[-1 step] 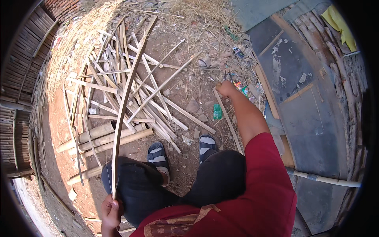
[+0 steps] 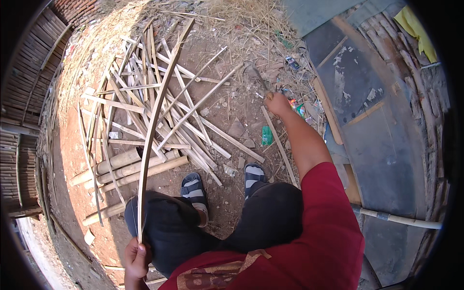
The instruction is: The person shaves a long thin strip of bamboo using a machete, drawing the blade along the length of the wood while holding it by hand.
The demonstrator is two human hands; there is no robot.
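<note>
At the lower left, my left hand is closed round the near end of a long bamboo strip. The strip rises past my left knee and bows gently, its far end over the pile of split bamboo. My right arm reaches forward and right. My right hand grips the handle of a sickle, whose dark curved blade points away from me over the dirt. Below that hand a narrow bamboo strip lies on the ground, reaching toward my right knee.
Loose split bamboo strips lie crossed in a heap ahead and left. Several thicker bamboo poles lie nearer me. Dark sheets stretch along the right. A green wrapper and dry straw litter the ground.
My right hand has shifted slightly up and right, and the sickle's blade shows more plainly beyond it. My left hand and its bamboo strip have barely moved.
</note>
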